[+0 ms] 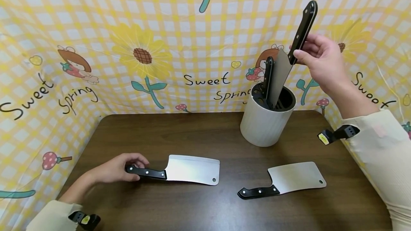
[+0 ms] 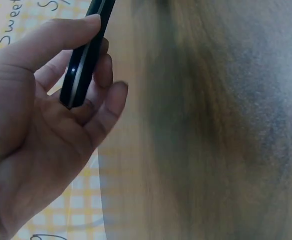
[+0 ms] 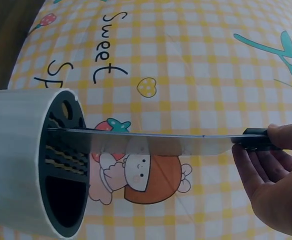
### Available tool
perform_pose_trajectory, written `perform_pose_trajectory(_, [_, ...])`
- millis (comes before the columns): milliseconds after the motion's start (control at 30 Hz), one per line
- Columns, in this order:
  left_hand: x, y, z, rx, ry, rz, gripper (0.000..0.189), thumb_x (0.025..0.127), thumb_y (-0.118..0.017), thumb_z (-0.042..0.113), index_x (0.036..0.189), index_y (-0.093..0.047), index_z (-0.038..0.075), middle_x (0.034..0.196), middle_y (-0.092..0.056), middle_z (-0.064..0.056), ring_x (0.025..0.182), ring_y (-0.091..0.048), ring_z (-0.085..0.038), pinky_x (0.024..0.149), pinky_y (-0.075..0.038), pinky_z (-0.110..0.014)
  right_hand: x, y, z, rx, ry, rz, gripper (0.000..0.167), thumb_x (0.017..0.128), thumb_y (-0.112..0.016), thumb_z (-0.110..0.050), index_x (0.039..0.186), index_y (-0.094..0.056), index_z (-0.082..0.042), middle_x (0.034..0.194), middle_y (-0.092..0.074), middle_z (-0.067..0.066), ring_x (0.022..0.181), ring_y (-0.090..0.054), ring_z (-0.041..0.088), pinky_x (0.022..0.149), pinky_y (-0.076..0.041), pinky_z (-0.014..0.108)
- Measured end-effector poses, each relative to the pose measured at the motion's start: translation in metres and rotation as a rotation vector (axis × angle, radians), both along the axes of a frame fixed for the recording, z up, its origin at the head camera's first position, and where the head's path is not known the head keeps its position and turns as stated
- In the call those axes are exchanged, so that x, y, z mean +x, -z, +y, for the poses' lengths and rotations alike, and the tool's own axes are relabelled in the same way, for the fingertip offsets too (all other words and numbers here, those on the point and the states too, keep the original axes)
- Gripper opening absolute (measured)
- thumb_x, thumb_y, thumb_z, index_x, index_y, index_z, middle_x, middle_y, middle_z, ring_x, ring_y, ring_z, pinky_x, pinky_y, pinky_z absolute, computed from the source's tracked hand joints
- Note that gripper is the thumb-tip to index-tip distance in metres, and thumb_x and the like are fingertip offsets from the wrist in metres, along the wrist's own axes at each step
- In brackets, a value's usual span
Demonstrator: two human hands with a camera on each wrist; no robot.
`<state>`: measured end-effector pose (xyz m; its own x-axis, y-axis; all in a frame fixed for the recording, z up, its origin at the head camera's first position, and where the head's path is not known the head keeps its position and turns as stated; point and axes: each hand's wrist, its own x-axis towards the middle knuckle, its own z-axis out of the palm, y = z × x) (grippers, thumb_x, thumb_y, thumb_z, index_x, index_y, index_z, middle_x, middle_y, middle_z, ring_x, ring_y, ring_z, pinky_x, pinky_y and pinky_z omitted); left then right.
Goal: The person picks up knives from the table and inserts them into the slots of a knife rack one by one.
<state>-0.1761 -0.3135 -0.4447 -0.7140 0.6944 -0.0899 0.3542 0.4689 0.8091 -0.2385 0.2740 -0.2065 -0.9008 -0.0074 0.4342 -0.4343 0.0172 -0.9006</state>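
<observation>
My right hand (image 1: 324, 60) pinches the black riveted handle of a kitchen knife (image 1: 280, 76) between thumb and fingers. The knife stands tilted, its blade tip inside a slot of the round white knife block (image 1: 261, 127); the right wrist view shows the blade (image 3: 160, 144) entering the dark slotted insert (image 3: 66, 155). Another black handle (image 1: 268, 74) sticks up from the block beside that blade. At the left, my left hand (image 1: 120, 167) holds the end of a cleaver's (image 1: 192, 169) black handle (image 2: 83, 65). Whether its blade touches the table cannot be told.
A second cleaver (image 1: 297, 177) lies flat on the brown wooden table (image 1: 154, 131), at the front right, handle pointing left. Behind and beside the table hangs a yellow checked cloth (image 1: 205, 45). The block stands near the table's back edge.
</observation>
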Motion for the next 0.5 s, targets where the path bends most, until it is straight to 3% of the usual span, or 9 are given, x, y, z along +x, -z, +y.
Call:
perform_pose_trajectory(300, [-0.001,-0.004,-0.005,0.156,-0.028,-0.036,0.044,0.088,-0.077,-0.001,0.128,-0.059,-0.001,0.107,-0.069,-0.011,0.091,-0.065,-0.010,0.070,-0.056,-0.029,-0.002,0.015,0.002,0.111,0.057,-0.039,0.029,0.096,-0.064,0.004,0.124,-0.061,-0.002,0.099,-0.074,-0.005,0.093,-0.068,0.007,0.078,-0.054,0.015])
perform_pose_trajectory(500, [-0.001,-0.012,-0.001,0.302,-0.152,-0.051,0.036,0.089,-0.074,-0.007,0.121,-0.060,-0.003,0.107,-0.071,-0.005,0.088,-0.068,-0.010,0.068,-0.057,-0.027,-0.002,0.027,0.001,0.165,0.083,-0.056,0.028,0.097,-0.064,0.003,0.124,-0.061,-0.003,0.097,-0.072,-0.008,0.092,-0.068,0.005,0.077,-0.054,0.014])
